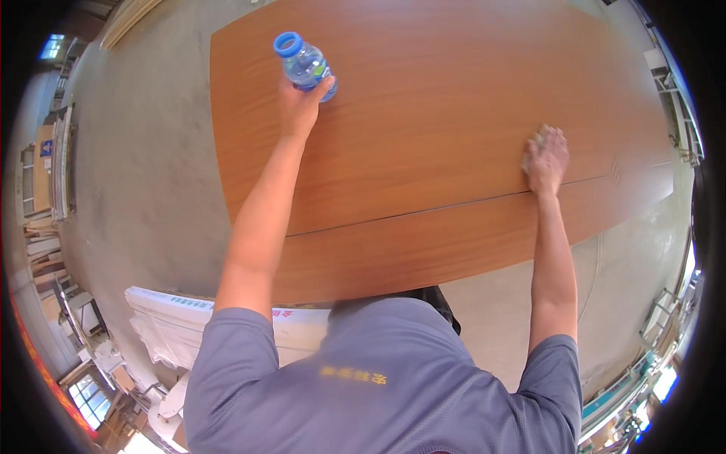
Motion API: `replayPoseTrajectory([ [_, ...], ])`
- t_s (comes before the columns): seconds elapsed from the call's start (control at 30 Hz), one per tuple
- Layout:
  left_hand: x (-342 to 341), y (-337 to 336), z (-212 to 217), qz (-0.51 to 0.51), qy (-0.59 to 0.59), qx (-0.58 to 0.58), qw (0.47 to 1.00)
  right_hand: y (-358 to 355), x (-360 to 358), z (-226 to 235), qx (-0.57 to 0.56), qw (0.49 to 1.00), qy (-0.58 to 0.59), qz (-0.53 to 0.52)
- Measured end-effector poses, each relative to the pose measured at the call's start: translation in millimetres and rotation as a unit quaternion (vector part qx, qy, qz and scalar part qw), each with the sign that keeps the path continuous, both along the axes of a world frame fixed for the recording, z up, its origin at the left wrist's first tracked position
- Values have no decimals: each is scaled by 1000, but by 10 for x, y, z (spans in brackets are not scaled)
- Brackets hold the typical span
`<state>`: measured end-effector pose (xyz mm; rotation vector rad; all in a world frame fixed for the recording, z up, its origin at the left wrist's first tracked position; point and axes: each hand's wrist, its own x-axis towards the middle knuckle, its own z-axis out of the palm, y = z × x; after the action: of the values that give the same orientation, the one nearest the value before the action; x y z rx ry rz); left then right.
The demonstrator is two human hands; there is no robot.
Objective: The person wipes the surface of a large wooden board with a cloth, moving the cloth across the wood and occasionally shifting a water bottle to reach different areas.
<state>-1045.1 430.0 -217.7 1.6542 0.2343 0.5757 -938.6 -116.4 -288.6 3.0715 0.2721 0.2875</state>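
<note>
My left hand (301, 106) is wrapped round a clear plastic bottle (308, 66) with a blue ring at its mouth. The bottle tilts a little over the far left part of a large brown wood-grain panel (423, 121). Toward the panel's right side, my right hand (547, 160) presses down on a crumpled, pale cloth (527, 160), most of which is hidden beneath the palm and fingers. A thin dark seam runs across the panel just below that hand.
A white wrapped stack (162, 321) lies low on the left, close to my body. Boards and frames (57, 163) stand along the left wall. Racks (658, 314) line the right side. Grey concrete floor (144, 151) surrounds the panel.
</note>
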Motion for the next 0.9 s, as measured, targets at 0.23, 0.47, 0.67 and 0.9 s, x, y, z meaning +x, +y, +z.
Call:
replayPoseTrajectory([
  [0.23, -841, 402, 707, 34, 31, 3, 999, 2984, -1063, 301, 51, 957, 106, 266],
  [0.47, -2295, 437, 1031, 180, 16, 47, 982, 5074, -2173, 325, 159, 866, 175, 441],
  [0.67, -3300, -32, 940, 276, 33, 103, 955, 4421, -3548, 122, 174, 753, 169, 612],
  [0.9, -4022, -1333, 529, 373, 41, -8, 927, 1261, -1918, 750, 46, 895, 224, 382],
])
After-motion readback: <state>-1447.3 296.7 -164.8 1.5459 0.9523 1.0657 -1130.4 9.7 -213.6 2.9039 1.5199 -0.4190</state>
